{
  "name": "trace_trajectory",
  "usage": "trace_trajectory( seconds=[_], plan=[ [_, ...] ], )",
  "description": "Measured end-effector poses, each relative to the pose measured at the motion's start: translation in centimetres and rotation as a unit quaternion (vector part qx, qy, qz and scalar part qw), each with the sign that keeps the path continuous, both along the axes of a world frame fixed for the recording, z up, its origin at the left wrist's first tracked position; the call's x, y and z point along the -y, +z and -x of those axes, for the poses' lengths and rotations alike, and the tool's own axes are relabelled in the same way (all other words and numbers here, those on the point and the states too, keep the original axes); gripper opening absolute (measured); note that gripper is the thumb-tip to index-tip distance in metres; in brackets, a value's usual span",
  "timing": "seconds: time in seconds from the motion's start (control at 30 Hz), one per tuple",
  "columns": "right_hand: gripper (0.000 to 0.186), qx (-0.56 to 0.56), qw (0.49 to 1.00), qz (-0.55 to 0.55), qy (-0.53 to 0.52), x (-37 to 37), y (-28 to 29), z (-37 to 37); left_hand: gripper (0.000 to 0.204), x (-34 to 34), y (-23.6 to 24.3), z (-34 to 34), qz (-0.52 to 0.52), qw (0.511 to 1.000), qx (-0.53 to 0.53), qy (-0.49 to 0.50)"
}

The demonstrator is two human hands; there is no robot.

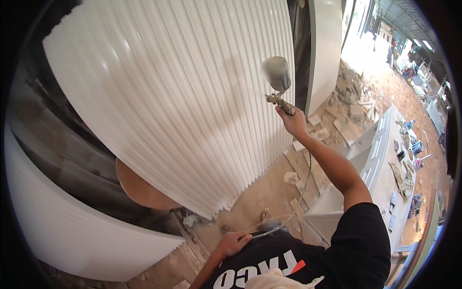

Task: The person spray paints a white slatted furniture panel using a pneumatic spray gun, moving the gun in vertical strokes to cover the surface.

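My right hand (pixel 294 121) is wrapped around the handle of a spray gun (pixel 281 103), held out in front with my arm stretched. A rounded cup (pixel 275 72) sits on top of the gun, its surface partly blurred. The gun's nozzle points left, just in front of a large white fluted panel (pixel 163 96) that stands upright. From below the gun, a thin air hose (pixel 305 185) loops down toward my waist. There my left hand (pixel 234 243) is closed on the hose, close against my black shirt.
Another white ribbed panel (pixel 72 226) stands at the left. A round brown board (pixel 139 185) is partly behind the main panel. Scrap wood (pixel 346 127) litters the floor beyond my right arm. At the right, a white cabinet (pixel 385 139) carries cans, including a blue can (pixel 417 147), and rags.
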State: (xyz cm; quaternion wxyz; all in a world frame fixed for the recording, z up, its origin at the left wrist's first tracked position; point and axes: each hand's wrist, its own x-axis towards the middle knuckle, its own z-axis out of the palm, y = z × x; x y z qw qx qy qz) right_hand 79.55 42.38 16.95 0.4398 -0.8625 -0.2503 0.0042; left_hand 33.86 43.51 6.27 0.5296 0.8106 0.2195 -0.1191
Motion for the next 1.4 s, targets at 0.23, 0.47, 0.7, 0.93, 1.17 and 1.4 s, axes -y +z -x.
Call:
trace_trajectory(
  seconds=[0.23,0.47,0.7,0.93,1.17,1.4],
  plan=[
    [0.047,0.121,0.990,-0.070,0.009,-2.9,13.9,0.2,0.044,-1.1,4.9,0.3,-0.032,0.999,0.031,0.015],
    [0.049,0.220,0.960,-0.168,-0.030,-4.6,24.1,0.8,0.039,-1.2,4.5,0.6,-0.017,0.996,0.082,0.036],
    [0.044,0.251,0.927,-0.277,-0.019,-6.3,30.4,1.9,0.035,-1.4,5.5,0.7,-0.011,0.992,0.112,0.059],
    [0.043,0.219,0.932,-0.289,0.010,-6.6,29.0,2.6,0.040,-2.5,5.3,0.9,-0.017,0.996,0.073,0.048],
    [0.041,0.159,0.964,-0.211,0.016,-5.4,19.7,2.4,0.040,-3.1,5.6,1.4,-0.006,0.996,0.091,0.022],
    [0.041,0.073,0.994,-0.087,0.007,-2.9,6.7,2.3,0.039,-2.6,4.8,0.8,0.026,0.999,0.037,-0.002]
  ],
)
